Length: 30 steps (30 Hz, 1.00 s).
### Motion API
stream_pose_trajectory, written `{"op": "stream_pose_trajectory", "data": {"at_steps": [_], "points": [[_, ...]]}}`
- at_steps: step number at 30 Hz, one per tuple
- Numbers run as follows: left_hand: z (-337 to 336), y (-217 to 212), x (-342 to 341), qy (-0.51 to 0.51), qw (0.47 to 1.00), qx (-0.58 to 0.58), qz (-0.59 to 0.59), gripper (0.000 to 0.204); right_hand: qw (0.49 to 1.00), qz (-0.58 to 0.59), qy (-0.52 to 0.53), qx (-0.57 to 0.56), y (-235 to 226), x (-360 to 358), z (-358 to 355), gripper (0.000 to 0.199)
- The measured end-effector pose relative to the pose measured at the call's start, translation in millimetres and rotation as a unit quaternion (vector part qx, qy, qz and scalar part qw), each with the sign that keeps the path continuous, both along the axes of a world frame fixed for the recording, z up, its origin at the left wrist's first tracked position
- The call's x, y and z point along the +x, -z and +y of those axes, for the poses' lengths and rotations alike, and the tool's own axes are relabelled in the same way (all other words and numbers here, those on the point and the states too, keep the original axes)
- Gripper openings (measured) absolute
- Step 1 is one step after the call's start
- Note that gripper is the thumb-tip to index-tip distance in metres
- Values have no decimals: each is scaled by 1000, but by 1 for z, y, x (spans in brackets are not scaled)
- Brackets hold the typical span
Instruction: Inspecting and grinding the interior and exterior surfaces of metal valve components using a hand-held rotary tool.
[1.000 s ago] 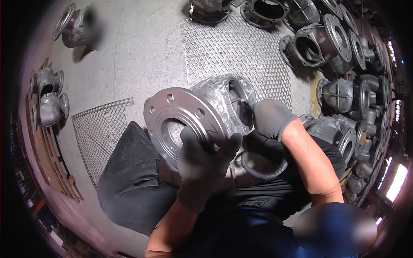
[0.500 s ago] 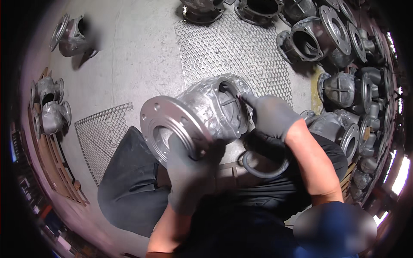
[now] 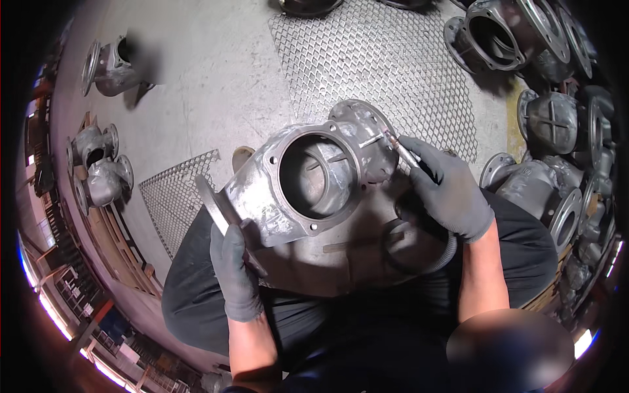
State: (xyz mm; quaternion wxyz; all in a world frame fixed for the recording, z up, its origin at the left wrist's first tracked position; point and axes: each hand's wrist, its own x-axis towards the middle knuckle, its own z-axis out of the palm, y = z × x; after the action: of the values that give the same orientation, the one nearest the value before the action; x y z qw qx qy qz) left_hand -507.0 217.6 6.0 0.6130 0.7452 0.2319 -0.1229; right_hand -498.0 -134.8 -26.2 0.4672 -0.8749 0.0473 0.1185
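A grey cast-metal valve body with flanged ends rests in front of my lap, its large round bolted opening facing up toward me. My gloved left hand is closed around the edge of its left flange. In my gloved right hand is a slim pen-shaped power tool, its tip at the casting's far right flange. Whether the tip touches the metal I cannot tell. A ribbed grey hose loops below that hand.
More flanged castings crowd the right side, some stacked. One casting stands on the floor at far left, with others on a wooden pallet below it. Metal mesh sheets lie on the concrete floor.
The valve body has been turned so its large opening now faces up. My left hand has shifted left and down on the flange; my right hand has moved right and down with the tool.
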Motion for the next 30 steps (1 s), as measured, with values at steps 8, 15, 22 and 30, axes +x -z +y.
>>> {"op": "stream_pose_trajectory", "data": {"at_steps": [8, 15, 22, 30], "points": [[13, 10, -1, -24, 998, 45, -23, 56, 998, 29, -14, 46, -6, 2, 18, 47], [28, 9, -2, 1, 999, 36, 7, 59, 997, 65, -26, 45, -18, 6, 27, 48], [36, 20, 13, -47, 993, -109, 20, 72, 994, 98, -33, 29, -15, 8, 26, 47], [31, 22, 11, -133, 977, -167, 14, 76, 994, 9, -109, -23, -2, 7, 16, 46]]}}
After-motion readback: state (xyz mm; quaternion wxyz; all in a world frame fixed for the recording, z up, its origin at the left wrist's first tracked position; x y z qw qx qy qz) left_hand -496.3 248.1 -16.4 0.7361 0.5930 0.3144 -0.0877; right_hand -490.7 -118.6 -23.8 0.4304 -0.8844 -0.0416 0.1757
